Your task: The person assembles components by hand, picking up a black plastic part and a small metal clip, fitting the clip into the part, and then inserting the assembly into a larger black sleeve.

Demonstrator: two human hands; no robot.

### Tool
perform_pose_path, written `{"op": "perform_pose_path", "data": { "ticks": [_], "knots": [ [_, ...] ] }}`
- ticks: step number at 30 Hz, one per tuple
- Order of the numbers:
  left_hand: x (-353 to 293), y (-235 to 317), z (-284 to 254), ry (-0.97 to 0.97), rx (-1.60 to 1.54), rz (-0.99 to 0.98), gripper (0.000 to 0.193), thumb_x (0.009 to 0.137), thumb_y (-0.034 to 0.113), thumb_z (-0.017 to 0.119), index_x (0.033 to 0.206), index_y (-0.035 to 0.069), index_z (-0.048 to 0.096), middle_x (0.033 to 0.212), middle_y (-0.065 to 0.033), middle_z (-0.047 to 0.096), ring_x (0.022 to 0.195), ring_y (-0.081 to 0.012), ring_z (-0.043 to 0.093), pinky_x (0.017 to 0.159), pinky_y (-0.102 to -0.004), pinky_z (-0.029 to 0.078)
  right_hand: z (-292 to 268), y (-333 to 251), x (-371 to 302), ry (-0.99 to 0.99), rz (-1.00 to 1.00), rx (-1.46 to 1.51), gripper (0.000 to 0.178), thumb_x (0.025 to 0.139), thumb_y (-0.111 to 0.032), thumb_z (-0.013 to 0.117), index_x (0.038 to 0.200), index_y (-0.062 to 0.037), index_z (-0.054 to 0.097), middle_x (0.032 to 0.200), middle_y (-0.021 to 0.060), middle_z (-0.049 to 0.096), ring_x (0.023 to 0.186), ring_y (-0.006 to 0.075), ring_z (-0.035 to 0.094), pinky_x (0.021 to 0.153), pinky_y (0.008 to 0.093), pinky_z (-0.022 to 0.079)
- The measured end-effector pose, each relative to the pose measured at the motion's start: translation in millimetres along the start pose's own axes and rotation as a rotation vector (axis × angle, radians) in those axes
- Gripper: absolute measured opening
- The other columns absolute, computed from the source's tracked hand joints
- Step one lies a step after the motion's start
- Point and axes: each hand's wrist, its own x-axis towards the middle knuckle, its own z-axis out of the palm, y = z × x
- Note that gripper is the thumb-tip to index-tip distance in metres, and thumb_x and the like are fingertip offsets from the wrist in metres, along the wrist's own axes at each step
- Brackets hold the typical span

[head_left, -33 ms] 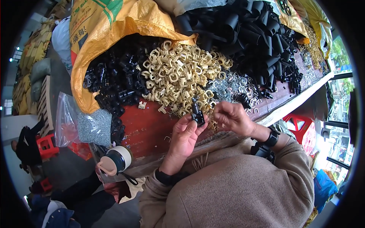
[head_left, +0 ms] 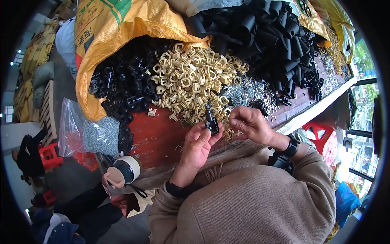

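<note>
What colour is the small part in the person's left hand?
The small part is black, seen best in the head view.

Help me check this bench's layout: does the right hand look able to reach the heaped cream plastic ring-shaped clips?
Probably yes: the right hand is close to the near edge of the clips, with nothing visible blocking them. Whether it already holds something small, I cannot tell.

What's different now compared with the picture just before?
Barely anything: the right hand has shifted very slightly to the right, away from the left hand. Nothing was visibly picked up or let go. The left hand still holds the black part; the pile of cream pieces looks unchanged.
</note>
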Motion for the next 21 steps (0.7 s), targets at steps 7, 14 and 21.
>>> {"op": "perform_pose_path", "data": {
  "ticks": [7, 14, 21],
  "knots": [
    [-5, 6, 0, -0.002, 0.066, -0.174, 0.027, 0.082, 0.013, 0.056, 0.106, 0.003, 0.052, 0.095, -0.0108, 0.06, 0.083, -0.0202, 0.061, 0.07, -0.0268, 0.052, 7, -6, 7, 0.029, -0.465, -0.298, 0.01, 0.072, -0.004, 0.058, 0.08, -0.0041, 0.053, 0.077, 0.0072, 0.049, 0.071, 0.0226, 0.051, 0.064, 0.0312, 0.042],
    [-4, 4, 3, 0.075, 0.129, -0.188, 0.03, 0.079, 0.012, 0.06, 0.107, 0.002, 0.053, 0.093, -0.0074, 0.061, 0.08, -0.0165, 0.061, 0.07, -0.025, 0.051, 7, -6, 5, 0.058, -0.504, -0.559, 0.014, 0.068, -0.001, 0.061, 0.079, -0.0036, 0.055, 0.075, 0.0055, 0.048, 0.068, 0.0219, 0.048, 0.06, 0.0313, 0.039],
    [-6, 9, 7, 0.091, 0.207, -0.177, 0.029, 0.08, 0.013, 0.059, 0.106, 0.001, 0.054, 0.092, -0.0068, 0.061, 0.081, -0.0153, 0.06, 0.073, -0.0257, 0.05, 9, -11, 4, 0.02, -0.61, -0.768, 0.014, 0.066, -0.002, 0.064, 0.076, -0.0048, 0.054, 0.074, 0.0052, 0.048, 0.065, 0.0201, 0.048, 0.058, 0.0307, 0.039]
  ]
}}
